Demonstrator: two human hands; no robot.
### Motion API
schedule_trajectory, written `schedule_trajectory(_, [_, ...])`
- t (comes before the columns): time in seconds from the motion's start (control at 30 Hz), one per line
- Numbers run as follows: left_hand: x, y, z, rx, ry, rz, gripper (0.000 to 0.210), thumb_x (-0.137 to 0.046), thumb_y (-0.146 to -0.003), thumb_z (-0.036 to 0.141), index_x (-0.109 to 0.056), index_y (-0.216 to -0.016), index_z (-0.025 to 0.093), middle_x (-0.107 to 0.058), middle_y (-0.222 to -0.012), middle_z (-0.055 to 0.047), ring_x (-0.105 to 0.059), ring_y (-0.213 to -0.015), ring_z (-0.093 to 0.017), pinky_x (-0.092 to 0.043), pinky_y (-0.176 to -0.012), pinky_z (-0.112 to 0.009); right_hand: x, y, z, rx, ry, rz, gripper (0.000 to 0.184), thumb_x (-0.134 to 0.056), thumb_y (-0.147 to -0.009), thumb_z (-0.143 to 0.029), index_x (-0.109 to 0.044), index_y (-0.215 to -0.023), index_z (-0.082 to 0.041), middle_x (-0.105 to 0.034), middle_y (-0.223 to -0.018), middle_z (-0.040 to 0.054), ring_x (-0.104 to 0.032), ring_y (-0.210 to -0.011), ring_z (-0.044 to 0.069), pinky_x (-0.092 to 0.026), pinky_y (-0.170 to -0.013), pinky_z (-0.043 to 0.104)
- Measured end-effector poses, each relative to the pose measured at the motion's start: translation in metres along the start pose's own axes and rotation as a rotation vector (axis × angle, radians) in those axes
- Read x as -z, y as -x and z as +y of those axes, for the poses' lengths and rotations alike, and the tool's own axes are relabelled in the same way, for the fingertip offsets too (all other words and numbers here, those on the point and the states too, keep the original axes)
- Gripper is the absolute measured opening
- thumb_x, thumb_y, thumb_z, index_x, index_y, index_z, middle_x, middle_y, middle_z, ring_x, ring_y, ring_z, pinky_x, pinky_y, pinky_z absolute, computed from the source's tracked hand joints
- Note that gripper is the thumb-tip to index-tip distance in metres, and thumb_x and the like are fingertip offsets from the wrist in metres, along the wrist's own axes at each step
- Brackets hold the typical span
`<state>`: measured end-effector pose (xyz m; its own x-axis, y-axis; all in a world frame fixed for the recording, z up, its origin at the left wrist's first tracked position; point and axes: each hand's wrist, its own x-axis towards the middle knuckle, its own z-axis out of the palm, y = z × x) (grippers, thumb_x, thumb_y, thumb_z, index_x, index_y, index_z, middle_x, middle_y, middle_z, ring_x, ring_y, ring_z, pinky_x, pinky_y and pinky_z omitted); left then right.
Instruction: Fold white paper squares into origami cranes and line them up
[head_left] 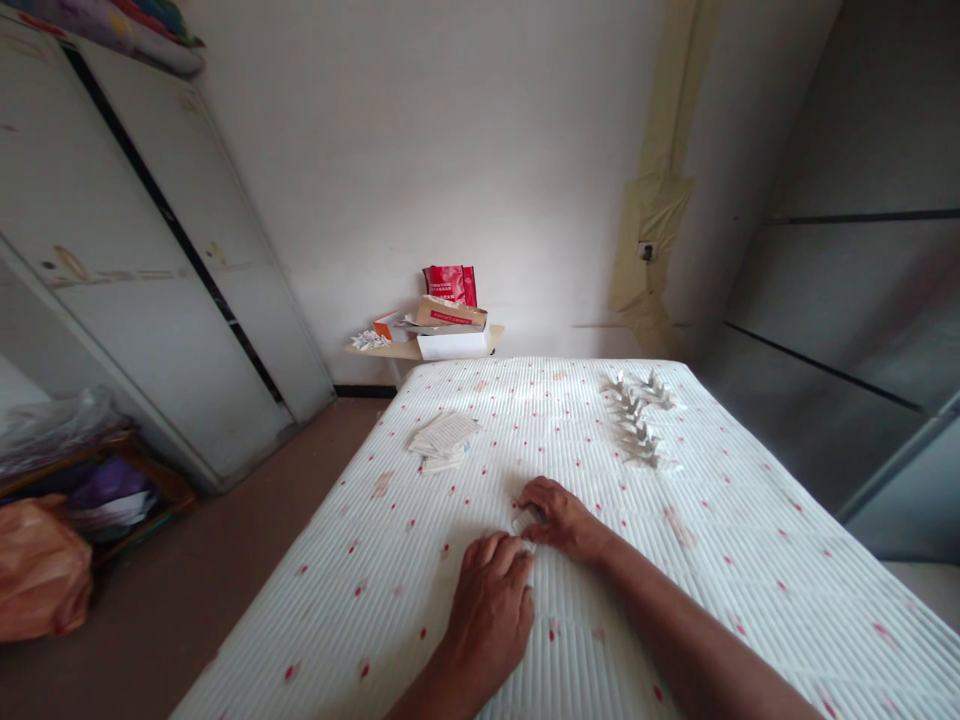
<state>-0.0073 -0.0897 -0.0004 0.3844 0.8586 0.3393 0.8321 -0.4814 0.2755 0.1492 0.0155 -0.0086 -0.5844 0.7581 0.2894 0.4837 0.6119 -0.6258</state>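
Note:
A small piece of printed paper (525, 520), partly folded, lies on the quilted bed cover between my hands. My right hand (562, 515) is closed on its right side, fingers curled over the far edge. From the near side my left hand (491, 595) pinches the paper with bent fingertips, which hide part of it. Farther off to the left sits a loose stack of printed paper sheets (444, 440). Several folded paper cranes (637, 420) stand in a cluster at the right of the bed.
Beyond the white, red-dotted bed cover (551, 635), a small table (405, 350) against the wall bears boxes (454, 345), a red bag (450, 285) and a pile of white paper pieces (370, 340). Cabinets (135, 270) stand left, and an orange bag (41, 570) lies low left.

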Motion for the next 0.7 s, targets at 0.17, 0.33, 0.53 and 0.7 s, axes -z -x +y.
schedule_trajectory(0.17, [-0.001,0.004,0.002,0.010,-0.025,-0.004,0.033,-0.044,-0.076,0.012,-0.060,-0.103,0.021,-0.059,-0.104,-0.004,-0.048,-0.101,-0.021,-0.037,-0.094,-0.041,-0.003,-0.006,-0.005,-0.034,0.053,0.047,0.015,-0.052,-0.074,-0.005,-0.061,-0.078,-0.016,-0.055,-0.082,0.0023,-0.052,-0.079,0.013,-0.041,-0.073,0.024])
schedule_trajectory(0.33, [0.000,0.008,0.004,0.060,-0.017,-0.021,0.037,-0.044,-0.076,0.012,-0.058,-0.108,0.022,-0.057,-0.107,-0.004,-0.047,-0.101,-0.020,-0.037,-0.093,-0.039,0.000,-0.006,-0.005,-0.058,0.044,0.001,0.010,-0.060,-0.073,-0.015,-0.062,-0.083,-0.017,-0.055,-0.084,0.0017,-0.053,-0.079,0.014,-0.041,-0.072,0.024])
schedule_trajectory(0.53, [-0.001,0.010,0.003,0.109,0.006,-0.033,0.034,-0.043,-0.078,0.014,-0.059,-0.107,0.022,-0.055,-0.100,-0.005,-0.047,-0.099,-0.021,-0.037,-0.093,-0.041,0.006,-0.004,-0.009,-0.050,0.094,-0.120,0.045,-0.077,-0.056,-0.026,-0.061,-0.097,-0.019,-0.055,-0.099,0.0041,-0.052,-0.093,0.020,-0.041,-0.079,0.029])
schedule_trajectory(0.7, [-0.001,0.009,0.005,0.130,0.002,-0.043,0.038,-0.045,-0.076,0.014,-0.058,-0.112,0.023,-0.056,-0.099,-0.005,-0.048,-0.098,-0.021,-0.038,-0.093,-0.040,0.004,-0.010,-0.013,-0.116,0.150,-0.107,0.028,-0.072,-0.064,-0.026,-0.061,-0.090,-0.019,-0.056,-0.095,0.0028,-0.053,-0.087,0.017,-0.039,-0.072,0.025])
